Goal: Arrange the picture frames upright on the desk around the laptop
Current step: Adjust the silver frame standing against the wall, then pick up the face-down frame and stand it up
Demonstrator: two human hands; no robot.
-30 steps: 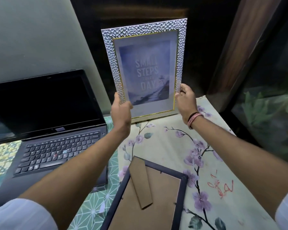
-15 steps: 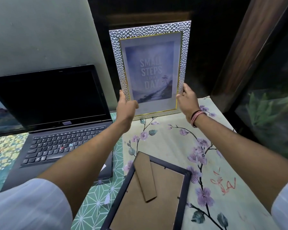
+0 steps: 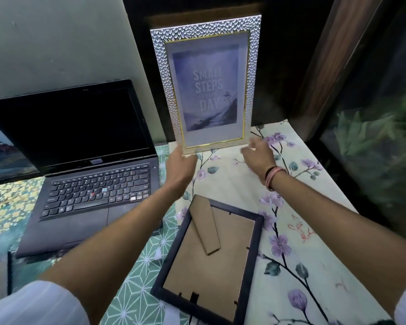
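Note:
A silver scaled picture frame [image 3: 205, 87] with a "Small steps every day" print stands upright at the back of the desk, just right of the open black laptop [image 3: 92, 184]. My left hand [image 3: 181, 166] grips its lower left corner. My right hand [image 3: 259, 157] is blurred, just off the lower right corner, fingers apart and holding nothing. A dark picture frame [image 3: 209, 256] lies face down near me between my forearms, its cardboard back and stand showing.
A floral cloth [image 3: 314, 231] covers the desk's right part, a green patterned one [image 3: 141, 277] its middle. A landscape picture [image 3: 0, 151] shows at the far left behind the laptop. A dark wall and a wooden post [image 3: 326, 66] close off the back right.
The silver frame came down from mid-air and now rests on the desk. My right hand let go of its right edge. My left hand slid down to the bottom corner.

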